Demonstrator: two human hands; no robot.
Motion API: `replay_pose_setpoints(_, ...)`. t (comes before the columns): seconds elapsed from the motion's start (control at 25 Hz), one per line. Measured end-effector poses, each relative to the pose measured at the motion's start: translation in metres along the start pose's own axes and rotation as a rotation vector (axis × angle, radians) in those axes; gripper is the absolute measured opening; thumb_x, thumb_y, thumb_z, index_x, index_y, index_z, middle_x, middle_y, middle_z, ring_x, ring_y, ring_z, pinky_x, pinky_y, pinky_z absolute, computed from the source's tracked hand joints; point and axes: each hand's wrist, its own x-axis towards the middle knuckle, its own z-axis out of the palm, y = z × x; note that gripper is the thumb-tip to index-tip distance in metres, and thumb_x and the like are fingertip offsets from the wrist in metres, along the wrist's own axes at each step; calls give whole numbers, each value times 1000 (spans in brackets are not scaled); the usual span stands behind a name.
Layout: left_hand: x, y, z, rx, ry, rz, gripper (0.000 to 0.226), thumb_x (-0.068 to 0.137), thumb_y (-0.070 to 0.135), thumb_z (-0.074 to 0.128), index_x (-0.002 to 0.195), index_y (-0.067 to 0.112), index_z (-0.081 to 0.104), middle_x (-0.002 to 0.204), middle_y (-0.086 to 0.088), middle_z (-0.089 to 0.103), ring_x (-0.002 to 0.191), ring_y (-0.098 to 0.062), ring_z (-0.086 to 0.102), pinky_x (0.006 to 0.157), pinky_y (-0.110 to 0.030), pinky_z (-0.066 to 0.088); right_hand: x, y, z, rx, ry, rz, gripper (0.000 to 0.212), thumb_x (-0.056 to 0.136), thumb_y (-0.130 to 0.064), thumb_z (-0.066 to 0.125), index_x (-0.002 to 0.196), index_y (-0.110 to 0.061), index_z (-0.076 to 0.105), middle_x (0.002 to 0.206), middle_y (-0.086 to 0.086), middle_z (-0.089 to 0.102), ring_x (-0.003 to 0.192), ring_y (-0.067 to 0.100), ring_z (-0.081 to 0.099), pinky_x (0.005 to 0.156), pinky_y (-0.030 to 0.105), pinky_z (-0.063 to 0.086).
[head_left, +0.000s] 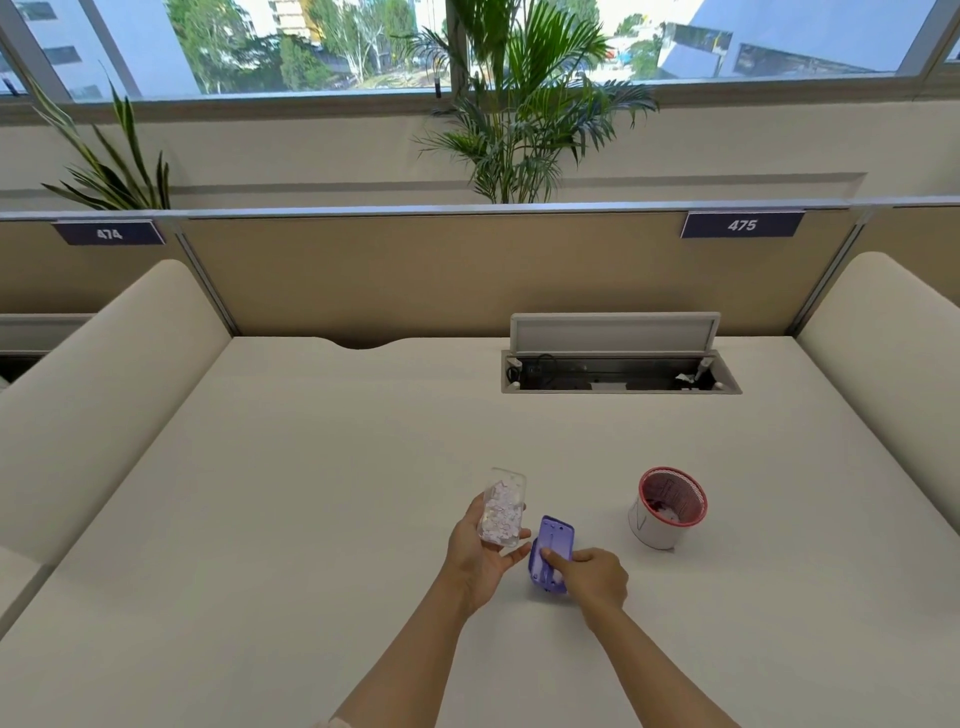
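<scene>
The white desk (311, 519) spreads under my arms. A small red-rimmed bin (670, 512) stands upright on it, to the right of my hands and apart from them. My right hand (595, 574) clasps the near end of the purple hole punch (553, 540) low over the desk, its long axis pointing away from me. Just left of it, my left hand (480, 556) grips the clear tray (503, 506) of paper bits, lengthwise away from me, far end raised.
</scene>
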Motion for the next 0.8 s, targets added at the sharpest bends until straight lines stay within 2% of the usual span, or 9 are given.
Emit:
replay_pose_setpoints(0.08, 0, -1, 1, 4, -9, -21, 43, 103, 35, 43, 128, 6, 63, 108, -15, 71, 73, -28, 63, 75, -42, 55, 1, -5, -7, 19, 28, -14, 50, 74, -48, 81, 100, -7, 71, 98, 10, 74, 89, 27, 66, 72, 31, 44)
replay_pose_setpoints(0.16, 1, -2, 1, 20, -20, -47, 41, 102, 34, 44, 125, 6, 64, 105, -15, 73, 66, -27, 68, 73, -41, 56, 4, -16, -16, 89, 30, -96, 40, 87, -44, 70, 107, -9, 68, 108, 8, 73, 96, 25, 65, 80, 29, 43)
replay_pose_setpoints(0.24, 1, -5, 2, 52, -36, -80, 39, 102, 33, 45, 119, 5, 66, 101, -16, 73, 66, -27, 68, 72, -41, 54, 7, -31, -25, 197, -47, -213, 28, 98, -34, 56, 98, -12, 73, 101, 7, 76, 89, 20, 66, 84, 32, 49)
replay_pose_setpoints(0.32, 0, -8, 4, 85, -38, -107, 36, 101, 32, 46, 115, 6, 67, 96, -18, 72, 68, -29, 64, 69, -40, 52, 7, -43, -35, 291, -138, -287, 29, 101, -28, 51, 93, -15, 75, 91, 3, 76, 86, 18, 69, 88, 34, 55)
replay_pose_setpoints(0.44, 2, -12, 8, 125, -28, -125, 32, 101, 29, 45, 110, 7, 66, 80, -14, 74, 56, -26, 63, 62, -34, 48, 10, -50, -45, 376, -238, -328, 24, 100, -20, 55, 94, -12, 78, 88, 3, 76, 83, 17, 69, 82, 28, 56)
replay_pose_setpoints(0.52, 2, -14, 10, 161, -26, -129, 32, 101, 29, 44, 106, 8, 67, 77, -12, 74, 55, -24, 61, 61, -33, 45, 12, -49, -51, 398, -280, -329, 18, 95, -16, 63, 97, -8, 79, 87, 6, 76, 80, 17, 67, 77, 26, 55)
replay_pose_setpoints(0.72, -2, -17, 19, 213, -58, -158, 31, 100, 29, 45, 110, 9, 67, 100, -17, 69, 63, -26, 59, 63, -35, 46, 15, -40, -66, 443, -317, -297, 20, 92, -7, 67, 105, 4, 76, 95, 16, 75, 79, 19, 67, 77, 25, 58)
replay_pose_setpoints(0.8, -2, -20, 25, 224, -71, -166, 34, 102, 28, 42, 116, 7, 65, 100, -17, 69, 62, -27, 64, 60, -33, 51, 17, -36, -72, 462, -301, -299, 21, 92, -2, 65, 108, 9, 73, 92, 15, 74, 78, 19, 67, 75, 21, 60)
